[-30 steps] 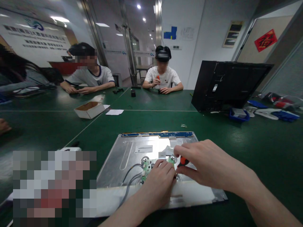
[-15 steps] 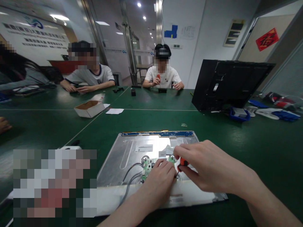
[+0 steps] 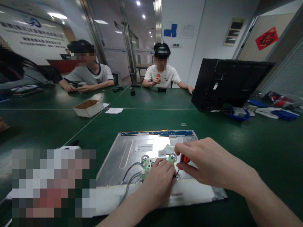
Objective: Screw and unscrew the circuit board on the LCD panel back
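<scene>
My right hand (image 3: 201,160) is closed around the red-and-black handle of a screwdriver (image 3: 185,159), tilted with its shaft running down to the left. The shaft's tip is hidden beside my left hand (image 3: 161,175), which lies over a small green circuit board (image 3: 148,164). The left fingers are bent and close together; their tips and the thumb are hidden. Under the board is a flat metal-backed display panel (image 3: 113,157), with a blue circuit strip (image 3: 146,133) along its far edge. Dark cables (image 3: 129,186) run from the board's left side.
A large black monitor housing (image 3: 227,85) stands at the back right, near a blue tray (image 3: 239,116) and gloves (image 3: 284,113). An open white box (image 3: 88,108) and paper (image 3: 114,110) lie at left. Across the green table (image 3: 142,121), a person (image 3: 162,75) holds an orange-handled tool; others sit left.
The screwdriver's handle has turned slightly in my right hand, and its shaft shows more plainly. My left hand stays put. The person opposite has stretched an arm toward the black monitor housing.
</scene>
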Motion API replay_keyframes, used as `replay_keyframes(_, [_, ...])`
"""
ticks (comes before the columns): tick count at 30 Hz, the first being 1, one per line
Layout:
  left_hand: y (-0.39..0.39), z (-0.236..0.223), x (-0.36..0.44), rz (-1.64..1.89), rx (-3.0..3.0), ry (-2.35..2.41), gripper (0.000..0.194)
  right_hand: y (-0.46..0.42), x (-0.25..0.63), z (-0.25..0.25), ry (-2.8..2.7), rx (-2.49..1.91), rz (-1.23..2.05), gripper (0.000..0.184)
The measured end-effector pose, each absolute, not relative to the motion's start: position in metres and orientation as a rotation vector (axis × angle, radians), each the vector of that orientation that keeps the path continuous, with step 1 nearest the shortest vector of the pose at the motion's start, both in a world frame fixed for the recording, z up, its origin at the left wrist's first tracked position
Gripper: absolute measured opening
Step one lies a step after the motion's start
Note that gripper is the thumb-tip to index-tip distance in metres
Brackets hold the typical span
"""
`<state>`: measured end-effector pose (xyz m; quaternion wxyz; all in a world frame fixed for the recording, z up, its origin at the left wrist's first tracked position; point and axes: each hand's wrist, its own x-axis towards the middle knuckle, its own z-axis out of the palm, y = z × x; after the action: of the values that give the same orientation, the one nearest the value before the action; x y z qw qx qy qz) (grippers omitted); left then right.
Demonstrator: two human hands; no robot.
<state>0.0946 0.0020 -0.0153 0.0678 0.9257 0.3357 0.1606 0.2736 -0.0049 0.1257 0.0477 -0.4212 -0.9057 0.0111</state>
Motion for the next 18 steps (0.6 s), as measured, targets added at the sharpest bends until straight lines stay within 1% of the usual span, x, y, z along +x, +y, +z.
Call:
replay_keyframes(7, [0.000, -0.011, 0.093, 0.486, 2.753, 1.015, 0.012, -0.005, 0.278, 0.128, -2.729, -1.300, 0.048, 0.007])
replay_keyframes(12, [0.000, 0.000, 0.091, 0.518, 2.706, 0.995, 0.009, -0.005, 0.283, 0.132, -2.660, -1.310, -0.008, 0.013])
replay_keyframes(14, [0.003, 0.011, 0.086, 0.613, 2.682, 1.009, 0.013, -0.007, 0.286, 0.135, -2.579, -1.340, -0.049, 0.018])
replay_keyframes(18, [0.016, 0.039, 0.060, 0.951, 2.608, 1.170, 0.016, -0.013, 0.293, 0.144, -2.407, -1.353, -0.059, 0.018])
